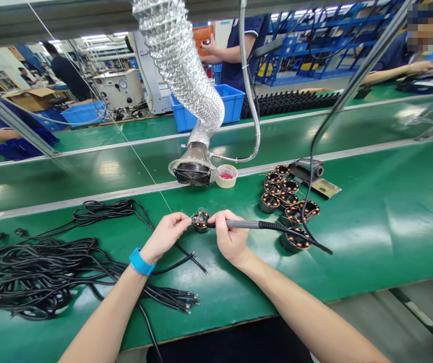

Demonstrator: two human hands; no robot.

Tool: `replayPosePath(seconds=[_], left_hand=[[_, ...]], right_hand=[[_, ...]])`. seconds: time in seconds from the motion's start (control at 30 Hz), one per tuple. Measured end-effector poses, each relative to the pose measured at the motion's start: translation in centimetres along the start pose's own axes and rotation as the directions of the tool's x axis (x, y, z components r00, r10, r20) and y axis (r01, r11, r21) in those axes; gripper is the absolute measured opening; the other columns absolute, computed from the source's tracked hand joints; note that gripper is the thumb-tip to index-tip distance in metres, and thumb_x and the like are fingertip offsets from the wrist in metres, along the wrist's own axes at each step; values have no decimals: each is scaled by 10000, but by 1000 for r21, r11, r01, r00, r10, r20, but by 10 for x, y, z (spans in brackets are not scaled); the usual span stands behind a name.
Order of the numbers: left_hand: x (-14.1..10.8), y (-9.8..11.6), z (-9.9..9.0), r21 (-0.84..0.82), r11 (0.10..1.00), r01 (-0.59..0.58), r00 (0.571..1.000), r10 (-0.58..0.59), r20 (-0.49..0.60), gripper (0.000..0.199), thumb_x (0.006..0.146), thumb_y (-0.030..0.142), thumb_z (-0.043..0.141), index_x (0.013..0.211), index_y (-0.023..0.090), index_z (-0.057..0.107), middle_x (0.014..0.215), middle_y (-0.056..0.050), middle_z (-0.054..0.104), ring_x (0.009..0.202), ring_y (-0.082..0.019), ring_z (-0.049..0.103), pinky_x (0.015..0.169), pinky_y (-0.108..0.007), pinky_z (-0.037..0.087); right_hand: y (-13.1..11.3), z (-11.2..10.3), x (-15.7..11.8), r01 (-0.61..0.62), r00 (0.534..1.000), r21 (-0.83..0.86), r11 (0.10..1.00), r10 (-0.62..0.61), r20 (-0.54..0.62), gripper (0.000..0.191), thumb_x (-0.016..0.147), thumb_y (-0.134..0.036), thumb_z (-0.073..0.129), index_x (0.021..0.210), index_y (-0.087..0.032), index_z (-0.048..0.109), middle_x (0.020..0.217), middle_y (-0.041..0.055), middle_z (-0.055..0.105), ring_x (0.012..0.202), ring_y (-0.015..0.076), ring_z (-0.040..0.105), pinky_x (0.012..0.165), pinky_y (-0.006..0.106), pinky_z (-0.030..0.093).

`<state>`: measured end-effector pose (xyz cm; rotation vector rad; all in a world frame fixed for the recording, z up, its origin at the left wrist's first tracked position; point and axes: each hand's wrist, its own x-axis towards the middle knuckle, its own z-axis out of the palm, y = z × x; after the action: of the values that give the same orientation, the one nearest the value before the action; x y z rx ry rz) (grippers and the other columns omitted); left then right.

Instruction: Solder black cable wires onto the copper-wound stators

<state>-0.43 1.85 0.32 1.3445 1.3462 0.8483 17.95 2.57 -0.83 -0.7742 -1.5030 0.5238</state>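
In my right hand [232,237] is a soldering iron [245,224], held like a pen, its tip end at a small motor stator [201,222] with copper windings. A wisp of smoke shows over the stator. My left hand [169,232], with a blue band at the wrist, pinches a thin solder wire [141,157] at the stator's left side; the strand runs up toward the top left. Just behind stands a fume extractor hood [194,171] on a silver duct. More stators [295,239] sit in a group to the right.
Bundled black power cords [50,272] cover the left of the green bench [371,217], stripped ends near my left forearm. A tub [226,177] with red contents and a metal iron stand [317,176] are behind. The iron's cable loops at right. Co-workers sit or stand beyond.
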Motion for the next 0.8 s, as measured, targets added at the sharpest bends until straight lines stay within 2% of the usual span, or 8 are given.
replayPosePath(seconds=[0.1, 0.37, 0.8], left_hand=[[0, 0, 0, -2, 1000, -5, 1000, 5, 2, 389, 852, 523, 608, 800, 139, 579, 635, 49, 401, 540, -80, 298, 496, -234, 204], [0, 1, 0, -14, 1000, 2, 1000, -2, 1, 393, 838, 531, 623, 789, 144, 575, 631, 50, 388, 538, -81, 288, 492, -237, 195], [-1, 3, 0, -29, 1000, 3, 1000, -3, -6, 392, 823, 531, 642, 777, 149, 565, 612, 61, 365, 528, -79, 272, 486, -239, 185]], right_hand=[[-1, 0, 0, -6, 1000, 8, 1000, 6, -10, 257, 941, -194, 477, 755, -192, 654, 695, 4, 685, 624, 131, 647, 620, 247, 525], [-5, -1, 3, -42, 992, -14, 999, 40, -121, 310, 966, -249, 453, 736, -195, 655, 676, 8, 668, 621, 142, 639, 607, 262, 522], [-4, -1, 2, -37, 994, -10, 999, 36, -104, 303, 957, -230, 460, 725, -192, 650, 674, 4, 673, 604, 135, 630, 596, 261, 510]])
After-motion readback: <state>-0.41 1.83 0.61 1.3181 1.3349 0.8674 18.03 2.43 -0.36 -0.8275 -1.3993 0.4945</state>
